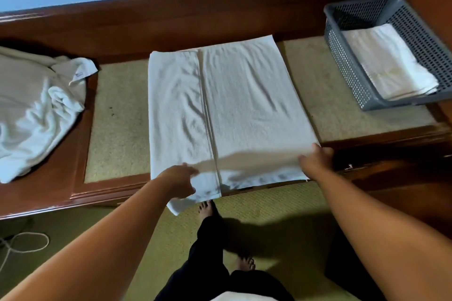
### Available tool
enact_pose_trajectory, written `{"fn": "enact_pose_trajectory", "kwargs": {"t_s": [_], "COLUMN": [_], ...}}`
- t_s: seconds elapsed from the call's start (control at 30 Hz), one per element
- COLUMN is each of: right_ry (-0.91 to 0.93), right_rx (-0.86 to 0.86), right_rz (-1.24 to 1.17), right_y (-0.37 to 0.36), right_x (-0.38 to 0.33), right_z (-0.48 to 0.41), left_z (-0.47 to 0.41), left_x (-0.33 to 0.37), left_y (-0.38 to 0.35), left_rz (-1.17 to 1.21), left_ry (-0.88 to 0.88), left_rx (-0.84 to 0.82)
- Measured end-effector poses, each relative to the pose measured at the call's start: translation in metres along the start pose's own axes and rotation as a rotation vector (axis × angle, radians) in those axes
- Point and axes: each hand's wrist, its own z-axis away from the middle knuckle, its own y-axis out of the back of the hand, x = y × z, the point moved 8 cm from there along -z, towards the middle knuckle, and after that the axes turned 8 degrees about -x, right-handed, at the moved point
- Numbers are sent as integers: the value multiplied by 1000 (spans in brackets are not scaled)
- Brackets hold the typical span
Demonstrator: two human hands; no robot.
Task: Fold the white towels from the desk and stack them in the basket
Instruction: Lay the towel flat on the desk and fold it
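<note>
A white towel (244, 105) lies flat on the wooden desk (117, 117), with its right part folded over so an edge runs down its middle. My left hand (181, 182) grips the towel's near-left corner, which hangs over the desk's front edge. My right hand (318, 157) holds the near-right corner of the folded layer. At the right end stands a grey perforated basket (349, 61) with a folded white towel (389, 61) lying inside it.
A heap of crumpled white towels (34, 110) lies on the desk's left end. Behind the desk runs a raised wooden back (195, 14). A white cord (22, 243) lies on the carpet at the lower left, and my bare feet stand near the desk.
</note>
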Motion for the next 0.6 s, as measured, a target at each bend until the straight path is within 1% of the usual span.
{"fn": "enact_pose_trajectory", "kwargs": {"t_s": [0.1, 0.17, 0.27, 0.33, 0.4, 0.6], "right_ry": [-44, -22, 39, 54, 96, 239], "right_rx": [46, 63, 41, 2, -32, 8], "right_rz": [3, 52, 124, 49, -3, 6], "right_y": [5, 4, 0, 0, 1, -6], "right_x": [6, 7, 6, 2, -4, -32], "right_z": [-7, -12, -22, -23, -16, 33], "left_z": [-1, 0, 3, 5, 10, 15], "left_x": [-6, -8, -11, -14, -18, -23], "left_y": [4, 5, 0, -4, -7, -14], "left_rz": [30, 34, 40, 62, 113, 389], "left_ry": [-13, -22, -46, -71, -91, -114], "left_rx": [-51, -50, -45, -29, 5, 60]}}
